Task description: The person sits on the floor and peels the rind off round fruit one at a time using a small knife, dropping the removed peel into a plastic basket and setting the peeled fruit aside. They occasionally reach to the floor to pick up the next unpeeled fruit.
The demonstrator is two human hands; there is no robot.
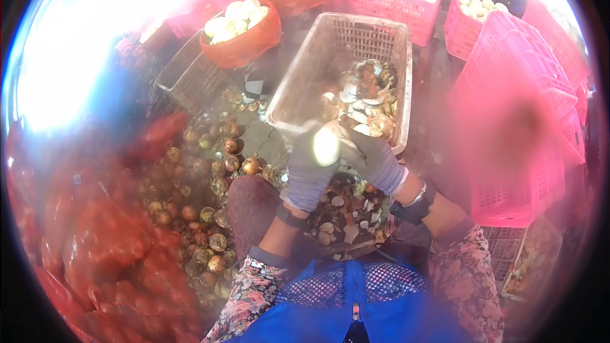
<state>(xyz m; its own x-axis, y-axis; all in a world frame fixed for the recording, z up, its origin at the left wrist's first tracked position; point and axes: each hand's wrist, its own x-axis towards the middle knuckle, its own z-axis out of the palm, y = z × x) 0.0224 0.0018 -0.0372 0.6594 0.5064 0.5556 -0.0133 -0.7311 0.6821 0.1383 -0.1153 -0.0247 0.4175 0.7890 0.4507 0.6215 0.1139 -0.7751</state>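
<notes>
One onion (326,147) between the hands (310,170) (380,164).

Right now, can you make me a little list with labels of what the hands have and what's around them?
Left hand: gloved, holding a pale peeled onion
Right hand: gloved, close beside the onion; grip unclear
Ahead: whitish crate with peelings inside
Left side: brown-skinned onions, red sacks
Right side: pink crates
</notes>
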